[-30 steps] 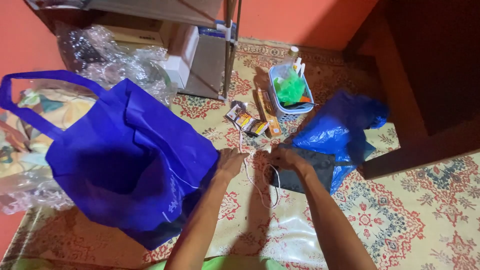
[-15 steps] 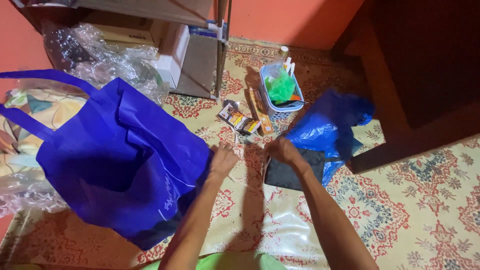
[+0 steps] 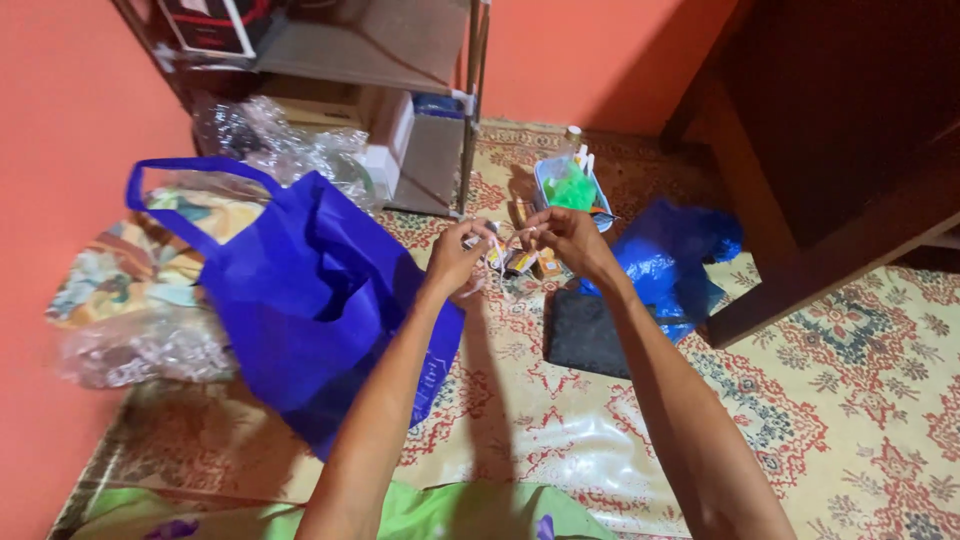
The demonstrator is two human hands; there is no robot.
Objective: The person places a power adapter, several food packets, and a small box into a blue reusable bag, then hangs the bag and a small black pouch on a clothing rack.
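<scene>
At the frame's centre, a thin white cord [image 3: 505, 240] is being pinched between the left hand [image 3: 455, 258] and right hand [image 3: 570, 240], and, being slack, is probably risking tangling.

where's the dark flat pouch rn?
Head view, right of centre: the dark flat pouch lies on the patterned mat, against the crumpled blue plastic bag, below the right hand.

Dim warm indoor light, dark shadowed upper right, hands slightly blurred.
</scene>
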